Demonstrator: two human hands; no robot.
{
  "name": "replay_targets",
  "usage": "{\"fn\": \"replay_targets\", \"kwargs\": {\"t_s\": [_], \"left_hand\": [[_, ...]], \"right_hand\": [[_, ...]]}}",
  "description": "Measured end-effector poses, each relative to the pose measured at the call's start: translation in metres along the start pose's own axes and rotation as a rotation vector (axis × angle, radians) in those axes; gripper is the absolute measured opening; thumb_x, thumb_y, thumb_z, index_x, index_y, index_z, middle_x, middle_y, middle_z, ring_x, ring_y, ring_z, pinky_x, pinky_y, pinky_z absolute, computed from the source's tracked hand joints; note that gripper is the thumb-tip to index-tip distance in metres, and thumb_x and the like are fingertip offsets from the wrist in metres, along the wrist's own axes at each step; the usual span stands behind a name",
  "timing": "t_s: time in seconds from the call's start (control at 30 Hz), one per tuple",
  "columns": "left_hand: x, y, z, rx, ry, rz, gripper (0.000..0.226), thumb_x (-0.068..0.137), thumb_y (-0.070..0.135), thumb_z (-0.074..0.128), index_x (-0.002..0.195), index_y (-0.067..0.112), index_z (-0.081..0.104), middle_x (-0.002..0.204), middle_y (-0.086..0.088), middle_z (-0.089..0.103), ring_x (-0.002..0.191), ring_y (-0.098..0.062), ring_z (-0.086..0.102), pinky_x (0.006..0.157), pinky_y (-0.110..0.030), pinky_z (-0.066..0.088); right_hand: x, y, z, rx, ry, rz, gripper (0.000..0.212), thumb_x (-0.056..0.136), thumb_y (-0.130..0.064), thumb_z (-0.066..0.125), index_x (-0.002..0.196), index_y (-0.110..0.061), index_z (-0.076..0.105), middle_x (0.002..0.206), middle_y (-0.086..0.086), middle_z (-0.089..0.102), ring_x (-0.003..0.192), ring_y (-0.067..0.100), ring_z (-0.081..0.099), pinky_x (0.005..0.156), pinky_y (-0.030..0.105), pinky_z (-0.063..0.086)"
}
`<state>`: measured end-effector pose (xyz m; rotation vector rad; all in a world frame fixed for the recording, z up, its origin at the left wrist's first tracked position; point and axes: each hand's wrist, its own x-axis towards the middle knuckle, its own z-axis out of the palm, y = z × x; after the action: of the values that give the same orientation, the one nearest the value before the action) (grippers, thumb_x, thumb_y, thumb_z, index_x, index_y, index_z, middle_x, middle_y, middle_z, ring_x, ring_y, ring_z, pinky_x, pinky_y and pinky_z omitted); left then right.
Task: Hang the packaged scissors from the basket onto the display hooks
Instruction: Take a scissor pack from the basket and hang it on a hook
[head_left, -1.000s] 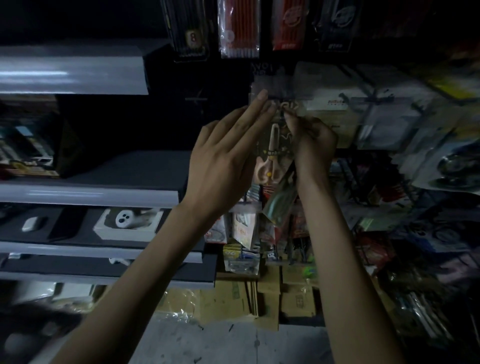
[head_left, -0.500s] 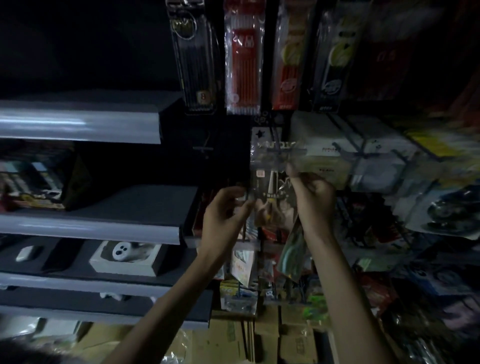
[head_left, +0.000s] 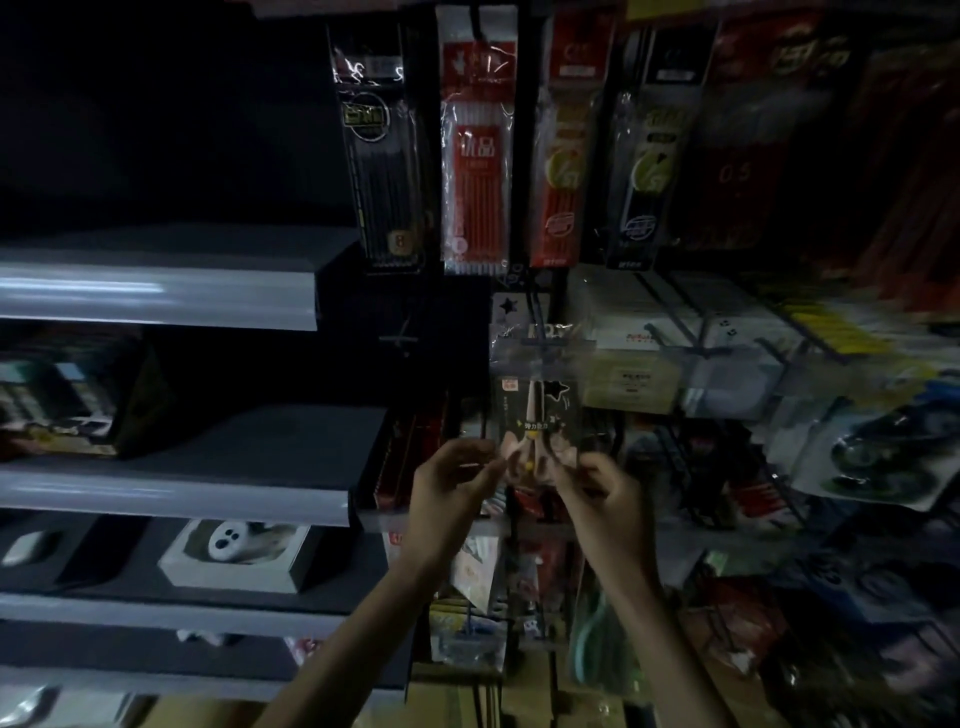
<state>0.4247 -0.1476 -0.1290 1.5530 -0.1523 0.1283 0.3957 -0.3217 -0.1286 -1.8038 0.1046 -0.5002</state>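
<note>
Your scissors pack (head_left: 540, 410) hangs in the middle of the display, its clear top edge up at a black hook (head_left: 543, 340) and its lower half, where the pale handles show, down between your two hands. In this dim light the pack looks roughly upright, though you cannot tell how far onto the hook its top sits.

Your left hand (head_left: 449, 491) is raised at the lower left corner of the pack, fingers curled and thumb close to them, the fingertips right at the pack's edge. Your right hand (head_left: 605, 499) mirrors it at the lower right corner, fingers curled in, the tips against or just in front of the plastic. The picture is too dark and blurred to tell whether either hand actually pinches the pack or only touches it.

Above the hook hangs a row of long pen packs: a black one (head_left: 379, 156), a red and white one (head_left: 475, 156), an orange-red one (head_left: 563, 156) and another black one (head_left: 647, 156). Just to the right of the scissors pack, flat pale boxes (head_left: 634, 364) hang on more hooks. To your left run grey shelves (head_left: 156, 299), and on a lower one sits a white box (head_left: 234, 558) with a small white item in it. More packets hang below your wrists, too blurred to make out.
</note>
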Motion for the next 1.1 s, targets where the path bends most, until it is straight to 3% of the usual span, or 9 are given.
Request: {"fn": "replay_targets", "kwargs": {"t_s": [0.1,0.2,0.33,0.5,0.63,0.8,0.87,1.0,1.1], "left_hand": [[0.001,-0.001,0.002,0.022,-0.023,-0.039,0.012,0.094,0.018,0.078,0.105,0.018,0.074,0.102,0.004,0.078,0.097,-0.017,0.076,0.079,-0.031,0.061],[0.006,-0.001,0.003,0.033,-0.003,-0.050,0.010,0.094,0.016,0.078,0.102,0.014,0.074,0.098,-0.003,0.078,0.092,-0.022,0.077,0.076,-0.036,0.065],[0.012,0.003,0.005,0.017,0.067,-0.042,0.011,0.094,0.015,0.077,0.104,0.012,0.073,0.093,-0.004,0.080,0.084,-0.019,0.078,0.068,-0.029,0.062],[0.019,0.007,0.009,0.010,0.151,0.025,0.007,0.092,0.016,0.079,0.099,0.015,0.075,0.093,-0.003,0.079,0.087,-0.019,0.077,0.072,-0.027,0.062],[0.031,0.012,0.015,-0.022,0.167,0.069,0.009,0.093,0.010,0.077,0.094,0.018,0.080,0.091,-0.001,0.081,0.087,-0.019,0.077,0.074,-0.028,0.063],[0.051,0.010,0.019,-0.030,0.179,0.066,0.021,0.094,0.003,0.075,0.115,0.005,0.079,0.102,-0.005,0.081,0.093,-0.013,0.078,0.078,-0.020,0.059],[0.062,0.007,0.020,-0.027,0.205,0.065,0.021,0.092,-0.005,0.074,0.112,0.001,0.078,0.100,-0.009,0.080,0.089,-0.013,0.075,0.075,-0.017,0.056],[0.075,0.000,0.020,-0.032,0.184,0.038,0.020,0.091,-0.014,0.067,0.098,0.002,0.076,0.087,-0.012,0.071,0.080,-0.017,0.060,0.074,-0.030,0.051],[0.077,-0.004,0.019,-0.021,0.157,0.016,0.023,0.091,-0.016,0.067,0.107,-0.001,0.075,0.089,-0.005,0.075,0.080,-0.010,0.070,0.074,-0.022,0.055]], "right_hand": [[0.000,0.001,0.004,-0.040,0.028,0.021,0.013,0.096,-0.036,0.072,0.088,-0.027,0.072,0.078,-0.010,0.072,0.073,0.005,0.067,0.059,0.019,0.044],[0.005,0.001,0.007,-0.037,0.034,0.022,0.016,0.096,-0.040,0.070,0.086,-0.027,0.072,0.075,-0.009,0.071,0.070,0.011,0.067,0.059,0.032,0.047],[0.018,-0.003,0.014,0.018,0.123,0.098,0.017,0.090,-0.042,0.077,0.092,-0.027,0.067,0.083,-0.007,0.073,0.078,0.009,0.070,0.065,0.029,0.052],[0.028,-0.019,0.025,-0.049,0.245,0.117,0.025,0.089,-0.038,0.078,0.096,-0.024,0.059,0.084,-0.007,0.071,0.073,0.007,0.067,0.051,0.014,0.041],[0.040,-0.032,0.035,-0.044,0.330,0.116,0.021,0.089,-0.034,0.077,0.093,-0.029,0.057,0.081,-0.011,0.068,0.075,0.010,0.066,0.055,0.022,0.040],[0.058,-0.045,0.041,-0.107,0.321,0.118,0.020,0.095,-0.039,0.069,0.104,-0.021,0.064,0.086,-0.009,0.067,0.072,0.008,0.061,0.054,0.021,0.038],[0.065,-0.048,0.041,-0.156,0.302,0.138,0.025,0.095,-0.038,0.067,0.112,-0.019,0.067,0.092,-0.002,0.072,0.071,0.012,0.060,0.053,0.021,0.035],[0.074,-0.049,0.041,-0.263,0.239,0.190,0.032,0.093,-0.037,0.065,0.119,-0.020,0.070,0.103,0.003,0.076,0.088,0.025,0.068,0.064,0.026,0.037],[0.077,-0.046,0.042,-0.262,0.171,0.241,0.024,0.093,-0.034,0.065,0.114,-0.023,0.069,0.083,-0.005,0.067,0.070,0.016,0.061,0.054,0.023,0.035]]}}
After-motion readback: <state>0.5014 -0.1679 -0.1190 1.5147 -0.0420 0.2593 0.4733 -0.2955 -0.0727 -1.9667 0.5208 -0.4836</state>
